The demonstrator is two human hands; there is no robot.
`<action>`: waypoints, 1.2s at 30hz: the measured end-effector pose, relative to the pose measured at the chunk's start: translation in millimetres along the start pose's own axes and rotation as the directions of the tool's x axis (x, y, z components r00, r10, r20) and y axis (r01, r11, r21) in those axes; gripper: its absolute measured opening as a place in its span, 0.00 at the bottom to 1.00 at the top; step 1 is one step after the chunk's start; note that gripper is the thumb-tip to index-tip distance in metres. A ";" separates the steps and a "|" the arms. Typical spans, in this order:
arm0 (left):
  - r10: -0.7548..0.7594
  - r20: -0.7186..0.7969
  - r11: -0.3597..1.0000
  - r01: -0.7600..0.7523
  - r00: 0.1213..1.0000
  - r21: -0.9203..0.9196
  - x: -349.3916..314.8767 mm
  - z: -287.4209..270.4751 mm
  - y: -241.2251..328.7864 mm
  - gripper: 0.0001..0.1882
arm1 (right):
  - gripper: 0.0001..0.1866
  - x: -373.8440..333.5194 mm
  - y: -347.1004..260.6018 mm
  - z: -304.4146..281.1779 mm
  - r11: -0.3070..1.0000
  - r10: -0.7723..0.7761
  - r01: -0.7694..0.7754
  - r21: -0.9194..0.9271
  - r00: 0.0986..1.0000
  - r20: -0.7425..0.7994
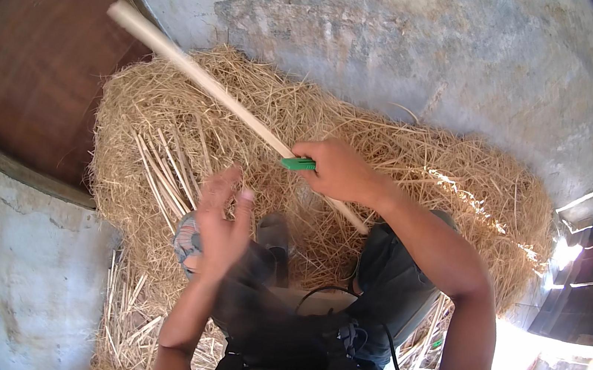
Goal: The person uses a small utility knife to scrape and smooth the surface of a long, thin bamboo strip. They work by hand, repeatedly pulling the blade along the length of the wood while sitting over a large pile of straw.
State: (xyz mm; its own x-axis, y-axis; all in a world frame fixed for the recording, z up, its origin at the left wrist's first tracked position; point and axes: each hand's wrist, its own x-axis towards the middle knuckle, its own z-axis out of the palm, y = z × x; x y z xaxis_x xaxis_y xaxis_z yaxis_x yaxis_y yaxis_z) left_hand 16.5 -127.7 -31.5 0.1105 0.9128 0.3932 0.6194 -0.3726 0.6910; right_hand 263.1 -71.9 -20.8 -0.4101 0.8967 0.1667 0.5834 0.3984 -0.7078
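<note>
Your right hand (340,170) is closed around a pale wooden stick (198,75), gripping it low on the shaft. A small green piece (298,163) sticks out at your thumb side, pressed against the stick; can't tell what it is. The stick runs diagonally from the upper left, where its end shows against a brown wooden door (35,68), down past your fist to a short tail near your right knee. It lies across the top of the straw pile (418,171), touching or just above it.

Your left hand (220,224) is apart from the stick, raised over the straw, fingers loosely spread and motion-blurred, holding nothing that shows.

The straw is a loose heap on the floor, banked against a grey plastered wall (419,51). A few thicker pale stalks (160,167) lie side by side in it, just left of your left hand. More stalks are scattered lower left beside your leg.

No bin, sack or basket in view; the straw sits unheld by any container
</note>
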 end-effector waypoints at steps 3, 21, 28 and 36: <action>0.447 -0.222 0.852 -0.336 0.867 0.402 30.7 -37.6 -3.7 0.22 | 0.11 -6.1 6.4 -3.3 0.979 -0.024 0.034 -0.199 0.998 0.051; 0.061 0.357 0.919 -0.192 0.932 0.345 11.1 -50.3 -1.8 0.13 | 0.06 -7.1 -3.9 1.6 0.762 -0.257 0.282 -0.583 0.958 0.127; -0.157 0.668 0.977 0.213 0.727 -0.001 9.8 -47.3 6.6 0.15 | 0.10 -7.6 -1.6 -4.0 0.762 -0.355 0.335 -0.555 0.932 0.076; -0.325 0.728 0.533 0.753 0.604 -0.387 -19.8 8.2 -34.3 0.20 | 0.07 2.3 -0.7 -26.2 0.936 0.140 -0.214 -0.281 0.955 -0.260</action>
State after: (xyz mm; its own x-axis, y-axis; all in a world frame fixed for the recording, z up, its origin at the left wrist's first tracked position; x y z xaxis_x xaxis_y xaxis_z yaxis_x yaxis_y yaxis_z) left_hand -0.5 -131.6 -67.9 0.4313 0.7940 -0.4284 0.1122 0.4239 0.8987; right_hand 280.0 -65.0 -2.0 -0.1279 0.9627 0.2383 0.8304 0.2353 -0.5050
